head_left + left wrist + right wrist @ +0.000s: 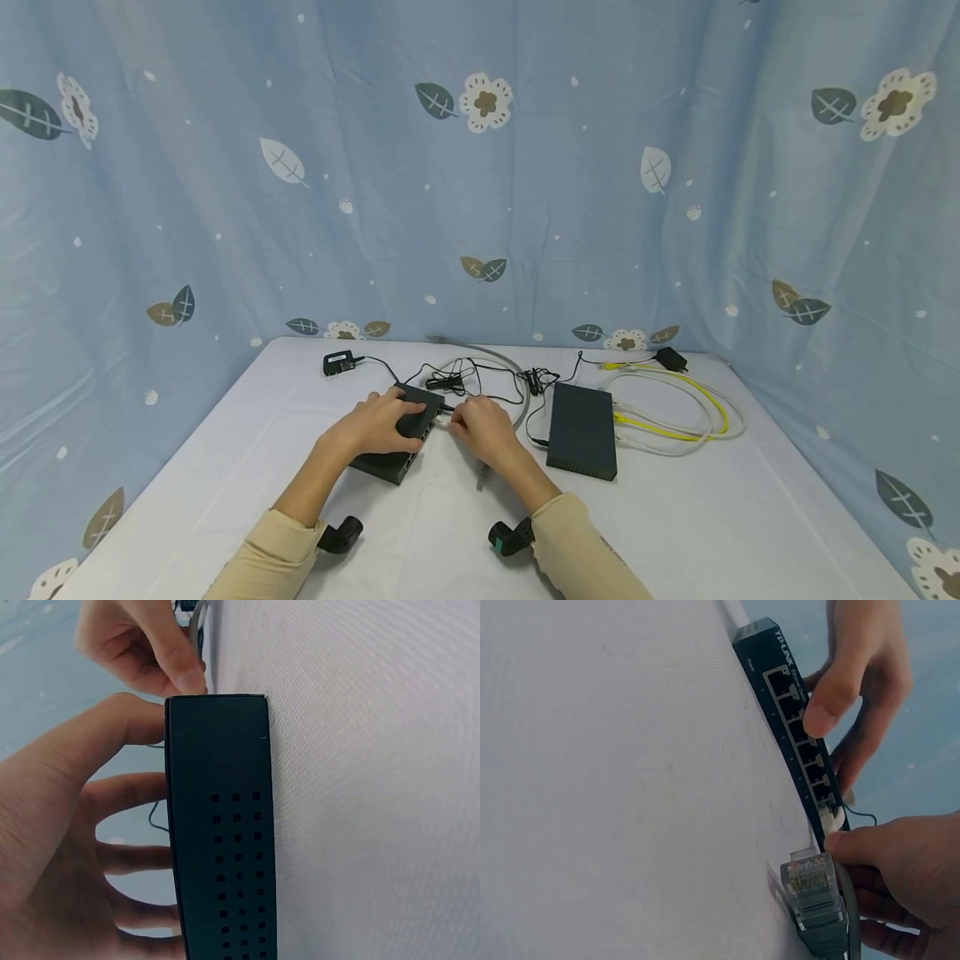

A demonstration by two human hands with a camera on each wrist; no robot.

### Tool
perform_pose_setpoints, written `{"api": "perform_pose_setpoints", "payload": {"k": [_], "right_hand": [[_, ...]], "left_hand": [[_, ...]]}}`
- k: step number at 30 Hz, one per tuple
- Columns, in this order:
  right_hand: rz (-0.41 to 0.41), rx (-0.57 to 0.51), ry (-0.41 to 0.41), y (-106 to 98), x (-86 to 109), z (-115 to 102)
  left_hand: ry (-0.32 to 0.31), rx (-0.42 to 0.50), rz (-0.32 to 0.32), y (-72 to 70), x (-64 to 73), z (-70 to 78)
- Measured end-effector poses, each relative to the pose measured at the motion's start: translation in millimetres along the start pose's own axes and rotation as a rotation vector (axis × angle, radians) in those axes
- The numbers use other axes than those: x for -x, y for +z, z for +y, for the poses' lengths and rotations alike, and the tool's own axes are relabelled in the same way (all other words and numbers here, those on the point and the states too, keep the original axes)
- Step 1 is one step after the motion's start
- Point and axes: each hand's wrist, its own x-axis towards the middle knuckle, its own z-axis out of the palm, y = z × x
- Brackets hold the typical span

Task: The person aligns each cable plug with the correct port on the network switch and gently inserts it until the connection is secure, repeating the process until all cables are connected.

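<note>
My left hand [375, 429] lies over a black network switch [381, 468], fingers spread on its top and the thumb over the port edge. In the right wrist view, the row of ports shows beside that thumb. My right hand [487, 427] is at the far end of the port side. Its thumb and fingers pinch the white plug [828, 817] of a network cable, which sits at the end port. Close below, a grey cable's clear plug [810, 889] hangs in front of the right fingers, its tip pointing up in this view.
Right of my hands stands a second black switch [581, 429] with white and yellow cables [705, 429] looped beside it. Power adapters lie at the back left [339, 362] and back right [671, 359]. Bundled black cords [446, 382] lie behind the hands, near a grey cable [517, 371].
</note>
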Motion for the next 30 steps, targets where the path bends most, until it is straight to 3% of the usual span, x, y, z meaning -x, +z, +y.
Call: {"api": "perform_pose_setpoints", "payload": {"k": [12,26,30], "right_hand": [[-0.049,-0.059,0.052,-3.6,0.8,5.5],[-0.055,-0.122,0.039,-36.7,-0.1,16.5],[-0.088,-0.128,0.03,-45.0,4.4,20.0]], "left_hand": [[-0.008,0.025,-0.014,-1.8,-0.1,-0.5],[-0.049,-0.019,-0.012,-3.1,-2.3,-3.4],[-0.049,-0.021,-0.011,-2.1,-1.9,-4.9]]}}
